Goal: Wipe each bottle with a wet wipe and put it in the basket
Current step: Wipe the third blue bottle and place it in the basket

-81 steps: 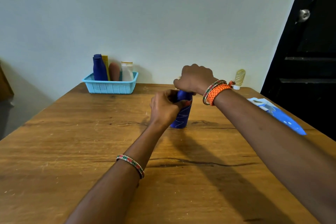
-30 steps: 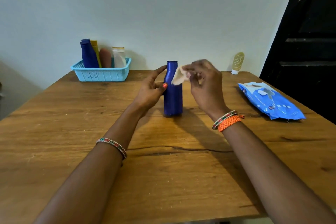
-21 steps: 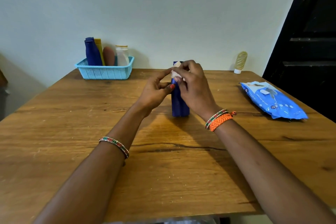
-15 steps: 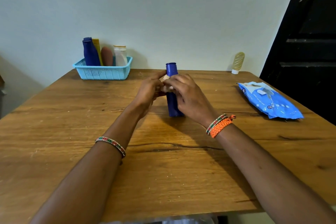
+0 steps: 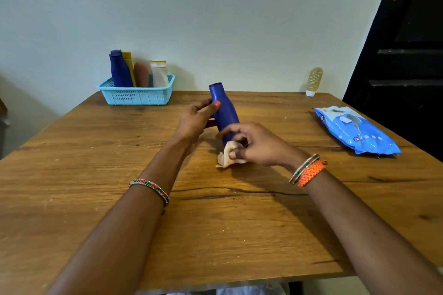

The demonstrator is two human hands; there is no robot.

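pale wall and a dark door at the right stand behind a brown wooden surface (image 5: pixel 96 175) with a long dark crack across its middle. near the centre a dark blue plastic bottle (image 5: pixel 224 110) is tilted, its long axis leaning so the capped top points up and to the left, toward the wall, while its base end sits low under the right hand. the left hand (image 5: pixel 195 121) holds the bottle's upper body from the left, thumb with an orange nail pressed on the neck, fingers curled behind. the right hand (image 5: pixel 254 145) pinches a crumpled off-white wet wipe (image 5: pixel 227 157) at the bottle's lower end; the wipe's loose edge touches the surface. whether the base itself rests on the wood cannot be told. at the far left edge a light blue perforated plastic basket (image 5: pixel 136 97) holds upright bottles: dark blue, yellow, brown and white. a blue flat pack of wipes (image 5: pixel 357 134) lies at the right, and a small beige upside-down tube (image 5: pixel 314 80) stands by the wall.
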